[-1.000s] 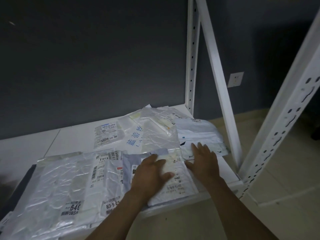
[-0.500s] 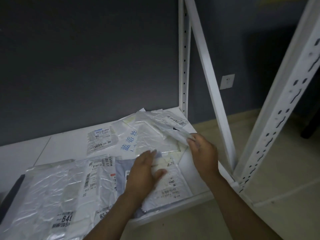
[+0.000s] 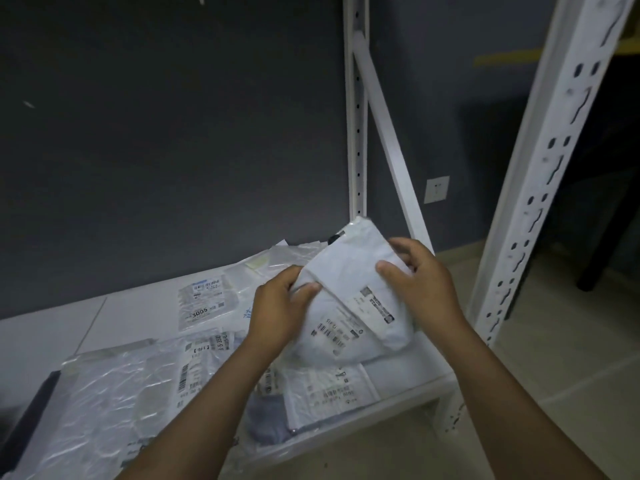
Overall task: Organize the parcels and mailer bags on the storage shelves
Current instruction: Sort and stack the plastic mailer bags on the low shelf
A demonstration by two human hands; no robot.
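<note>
I hold a white mailer bag with printed labels above the right end of the white shelf. My left hand grips its left edge and my right hand grips its right side, thumb on top. Below it several mailer bags lie flat: a clear crinkled bag at the left, a labelled bag at the front right, and a small bag marked 3005 further back.
A white perforated upright and a diagonal brace rise behind the shelf's right end. A second upright stands close on the right. A dark wall is behind, with a wall socket. Tiled floor lies to the right.
Both hands left the flat bags. My right hand took the white mailer bag from the shelf's right end, and both hands now hold it lifted above the shelf.
</note>
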